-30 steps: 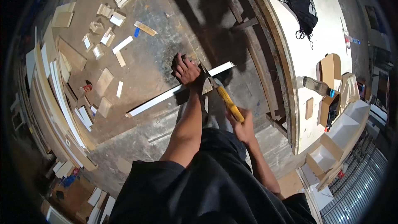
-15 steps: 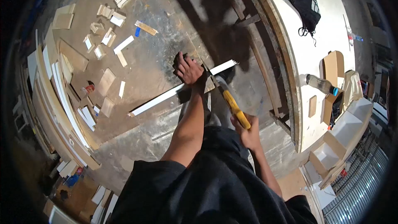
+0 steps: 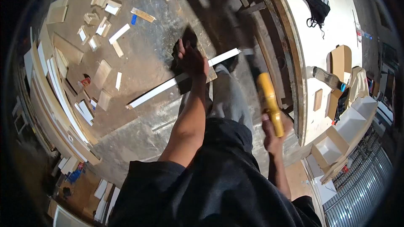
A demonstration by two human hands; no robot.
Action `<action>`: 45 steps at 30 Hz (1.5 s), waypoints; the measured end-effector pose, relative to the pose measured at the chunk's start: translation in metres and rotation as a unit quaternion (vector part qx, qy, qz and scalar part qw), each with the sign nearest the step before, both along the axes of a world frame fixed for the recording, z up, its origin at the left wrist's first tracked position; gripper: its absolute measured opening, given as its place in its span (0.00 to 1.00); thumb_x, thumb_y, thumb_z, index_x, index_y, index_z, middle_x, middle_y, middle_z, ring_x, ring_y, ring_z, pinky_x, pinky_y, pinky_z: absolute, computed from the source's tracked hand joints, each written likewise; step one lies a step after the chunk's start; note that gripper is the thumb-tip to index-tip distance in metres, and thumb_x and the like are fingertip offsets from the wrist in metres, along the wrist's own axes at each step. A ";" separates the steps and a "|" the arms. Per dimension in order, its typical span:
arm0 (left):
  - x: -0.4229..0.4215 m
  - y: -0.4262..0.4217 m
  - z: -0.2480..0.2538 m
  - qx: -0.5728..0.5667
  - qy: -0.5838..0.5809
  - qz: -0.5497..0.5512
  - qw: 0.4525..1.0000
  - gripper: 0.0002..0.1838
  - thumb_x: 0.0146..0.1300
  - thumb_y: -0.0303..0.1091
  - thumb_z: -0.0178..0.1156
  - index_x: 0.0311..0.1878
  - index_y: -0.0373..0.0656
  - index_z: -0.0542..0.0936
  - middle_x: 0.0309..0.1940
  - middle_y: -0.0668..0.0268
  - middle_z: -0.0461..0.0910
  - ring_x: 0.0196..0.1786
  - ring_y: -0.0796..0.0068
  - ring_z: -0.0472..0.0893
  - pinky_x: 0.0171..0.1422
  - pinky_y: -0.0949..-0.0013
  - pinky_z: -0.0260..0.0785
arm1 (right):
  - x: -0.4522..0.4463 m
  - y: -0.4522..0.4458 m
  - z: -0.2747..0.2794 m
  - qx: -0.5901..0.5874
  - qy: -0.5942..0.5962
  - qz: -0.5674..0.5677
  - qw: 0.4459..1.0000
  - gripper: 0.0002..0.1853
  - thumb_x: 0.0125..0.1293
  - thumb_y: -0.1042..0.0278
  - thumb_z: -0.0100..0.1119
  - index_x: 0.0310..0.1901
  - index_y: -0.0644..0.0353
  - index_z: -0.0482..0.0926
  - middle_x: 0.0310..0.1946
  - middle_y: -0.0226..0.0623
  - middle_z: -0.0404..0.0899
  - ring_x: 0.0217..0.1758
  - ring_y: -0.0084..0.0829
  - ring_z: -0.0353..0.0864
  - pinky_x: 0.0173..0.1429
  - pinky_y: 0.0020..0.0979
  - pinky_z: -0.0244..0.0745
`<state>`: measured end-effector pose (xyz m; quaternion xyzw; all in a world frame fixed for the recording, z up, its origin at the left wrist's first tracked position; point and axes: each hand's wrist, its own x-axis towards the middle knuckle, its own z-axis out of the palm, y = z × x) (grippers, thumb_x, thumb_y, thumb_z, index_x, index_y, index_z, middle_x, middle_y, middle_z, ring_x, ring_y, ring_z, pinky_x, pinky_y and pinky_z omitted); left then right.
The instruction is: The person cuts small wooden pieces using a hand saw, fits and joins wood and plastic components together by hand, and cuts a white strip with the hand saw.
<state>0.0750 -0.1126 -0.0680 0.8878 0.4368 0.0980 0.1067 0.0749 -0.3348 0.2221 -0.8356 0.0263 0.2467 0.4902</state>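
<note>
A long white strip of wood lies slantwise on the floor, its right part running out past my wrist. My left hand rests over the strip's middle, in shadow, fingers stretched out beyond it and partly apart. Out to the right, my right hand is closed around the yellow handle of a hand saw. The saw's blade is smeared by motion and points up and away, to the right of the strip's end. A small wood piece shows beneath the strip beside my left wrist.
Several small wood blocks and offcuts lie scattered at the upper left. Long curved-looking boards stand along the left side. On the right, a white tabletop holds a black mesh item, a bottle and cardboard.
My right hand has swung the saw off the strip, to the right. My left hand stays on the strip, with its fingers shifted slightly. The view has tilted a little.
</note>
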 end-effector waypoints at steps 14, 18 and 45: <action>0.002 0.006 -0.017 0.013 0.021 0.010 1.000 0.22 0.74 0.44 0.56 0.66 0.48 0.73 0.78 0.65 0.63 0.74 0.62 0.68 0.71 0.51 0.60 | -0.021 0.026 -0.102 0.027 0.096 0.014 0.995 0.17 0.73 0.59 0.68 0.37 0.69 0.82 0.21 0.24 0.71 0.26 0.18 0.66 0.30 0.28 0.61; 0.003 0.005 -0.016 0.008 0.007 0.026 1.000 0.23 0.72 0.42 0.60 0.66 0.48 0.73 0.79 0.65 0.63 0.73 0.61 0.68 0.71 0.51 0.60 | -0.016 0.021 -0.102 0.064 0.067 -0.061 0.994 0.17 0.74 0.60 0.67 0.38 0.69 0.82 0.23 0.22 0.72 0.27 0.17 0.66 0.31 0.27 0.62; 0.007 0.005 0.002 -0.041 -0.022 0.007 0.999 0.25 0.68 0.38 0.60 0.66 0.40 0.73 0.78 0.55 0.62 0.78 0.50 0.61 0.81 0.40 0.46 | 0.062 0.078 -0.320 0.191 0.196 -0.265 0.925 0.13 0.62 0.67 0.80 0.34 0.52 0.80 0.24 0.19 0.76 0.25 0.16 0.70 0.30 0.26 0.63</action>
